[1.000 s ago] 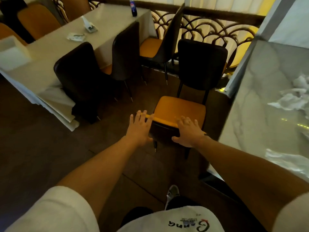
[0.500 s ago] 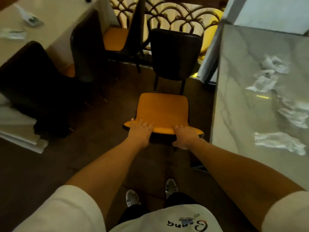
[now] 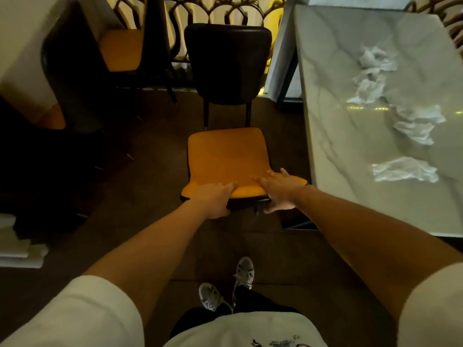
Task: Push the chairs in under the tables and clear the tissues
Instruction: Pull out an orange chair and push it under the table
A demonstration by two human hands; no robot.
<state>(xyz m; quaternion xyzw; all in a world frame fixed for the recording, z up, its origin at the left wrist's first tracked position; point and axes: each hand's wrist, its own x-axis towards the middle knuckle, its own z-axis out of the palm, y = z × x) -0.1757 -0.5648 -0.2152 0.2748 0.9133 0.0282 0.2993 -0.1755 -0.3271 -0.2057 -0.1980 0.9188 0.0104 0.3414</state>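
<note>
A chair with an orange seat (image 3: 226,159) and a black backrest (image 3: 228,63) stands in the aisle in front of me, facing me, left of the marble table (image 3: 333,101). My left hand (image 3: 215,200) grips the seat's front edge at its left corner. My right hand (image 3: 279,190) holds the front right corner, fingers spread on top and thumb under the edge. Several crumpled white tissues lie on the marble table: one near me (image 3: 403,170), one in the middle (image 3: 417,123), one farther back (image 3: 370,71).
Two black-backed chairs (image 3: 72,78) with orange seats stand at the white table (image 3: 22,46) on the left. An ornate railing (image 3: 220,8) runs along the back. The marble table's metal leg (image 3: 288,78) stands right of the backrest. My shoes (image 3: 228,284) are on dark floor.
Both hands went from hovering over the seat's front to clasping its front edge. The view shifted right and down, so the marble table and tissues show more fully.
</note>
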